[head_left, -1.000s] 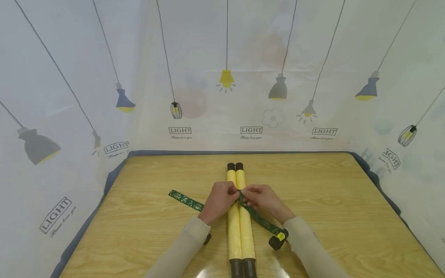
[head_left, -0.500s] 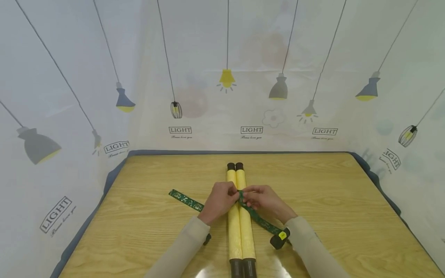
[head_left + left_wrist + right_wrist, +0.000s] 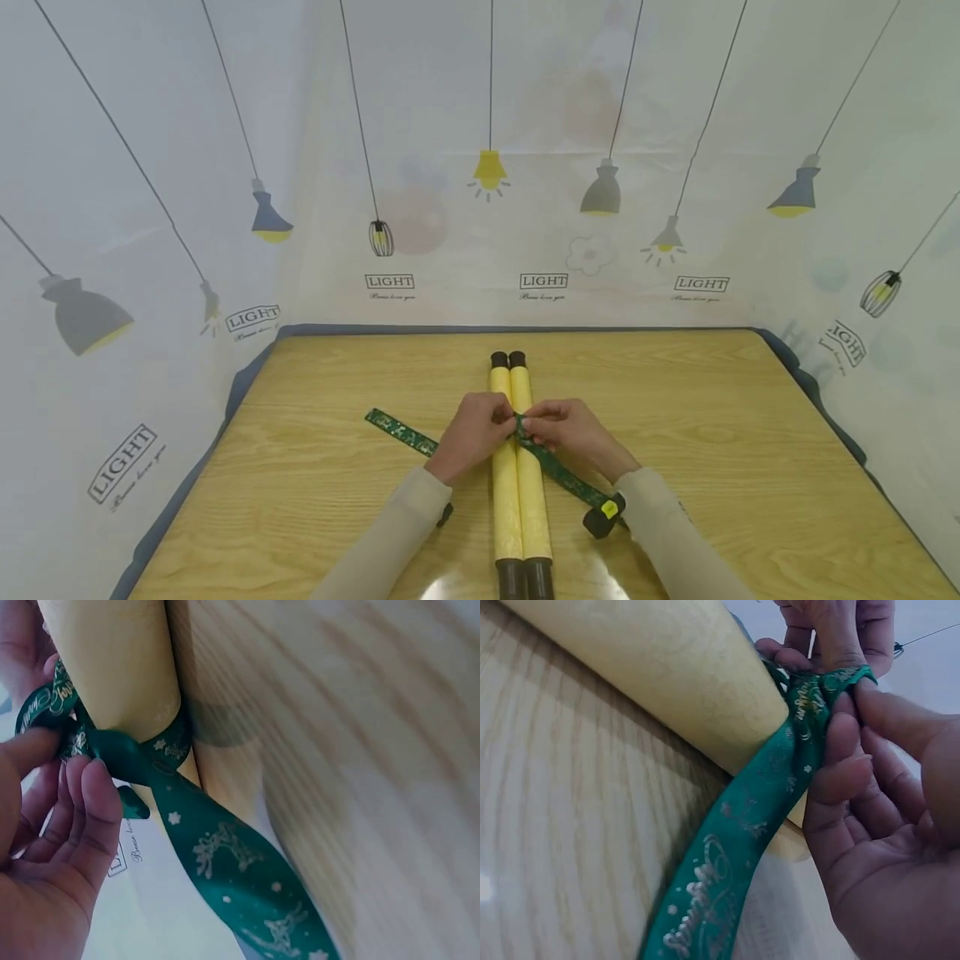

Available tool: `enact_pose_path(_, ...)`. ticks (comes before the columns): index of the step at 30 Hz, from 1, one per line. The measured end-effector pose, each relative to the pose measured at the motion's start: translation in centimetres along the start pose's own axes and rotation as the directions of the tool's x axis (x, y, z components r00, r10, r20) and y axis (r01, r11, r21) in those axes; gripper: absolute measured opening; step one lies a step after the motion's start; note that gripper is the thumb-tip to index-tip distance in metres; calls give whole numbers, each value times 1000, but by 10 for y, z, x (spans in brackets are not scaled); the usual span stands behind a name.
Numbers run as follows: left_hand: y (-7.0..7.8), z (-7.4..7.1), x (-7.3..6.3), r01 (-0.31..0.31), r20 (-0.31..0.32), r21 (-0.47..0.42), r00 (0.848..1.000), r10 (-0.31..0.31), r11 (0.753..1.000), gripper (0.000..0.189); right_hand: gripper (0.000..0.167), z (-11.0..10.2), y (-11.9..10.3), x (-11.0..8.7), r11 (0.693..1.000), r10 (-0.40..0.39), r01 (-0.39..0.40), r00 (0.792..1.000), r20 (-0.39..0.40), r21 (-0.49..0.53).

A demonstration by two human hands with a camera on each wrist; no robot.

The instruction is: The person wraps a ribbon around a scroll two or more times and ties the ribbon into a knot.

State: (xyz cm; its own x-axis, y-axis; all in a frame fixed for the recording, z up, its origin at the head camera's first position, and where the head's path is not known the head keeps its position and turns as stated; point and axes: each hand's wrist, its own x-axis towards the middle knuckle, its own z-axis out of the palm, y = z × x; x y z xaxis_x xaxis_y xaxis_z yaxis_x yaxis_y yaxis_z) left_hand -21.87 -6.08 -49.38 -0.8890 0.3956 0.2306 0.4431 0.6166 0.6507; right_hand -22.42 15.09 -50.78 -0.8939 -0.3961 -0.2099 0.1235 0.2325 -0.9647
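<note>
Two yellow rolls with dark end caps [image 3: 506, 500] lie side by side on the wooden table, pointing away from me. A green ribbon [image 3: 217, 840] printed with pale reindeer and lettering wraps around them and crosses on top. My left hand [image 3: 476, 433] pinches the ribbon at the crossing between thumb and fingers. From the other side, my right hand [image 3: 572, 429] pinches a folded loop of the ribbon, seen close up in the right wrist view. The two hands nearly meet above the rolls. One ribbon tail stretches to the left, another toward my right wrist.
The wooden table [image 3: 337, 500] has a dark blue border [image 3: 510, 329] along its far edge. Behind it and at both sides stands a pale wall covering [image 3: 465, 242] printed with hanging lamps. A black wrist camera [image 3: 600, 521] shows at my right cuff.
My right hand has shifted very slightly, its thumb now pressed closer on the ribbon at the crossing. The left hand and the rolls stay in place.
</note>
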Motion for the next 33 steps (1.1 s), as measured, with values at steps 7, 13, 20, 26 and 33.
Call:
enact_pose_path(7,-5,-7,-1,-38,24,-26,999,38,999,7,23,-4,-4,-3,984,-68,60,997,-37,-170)
enact_pose_path(13,-14,-18,-4,-30,-1,-73,1000,30,997,17,18,-2,-9,-4,966,-147,131,988,-56,-222)
enact_pose_path(20,-23,-38,-5,0,112,-84,994,10,997,51,15,-1,-10,-5,954,-162,132,982,-93,-270)
enact_pose_path(26,-29,-44,-5,-30,147,-94,988,44,995,24,14,-2,-12,-8,942,-173,133,979,-106,-308)
enact_pose_path(33,-33,-45,-8,-29,135,-98,990,42,995,8,12,-7,-10,-10,920,-210,157,971,-115,-359)
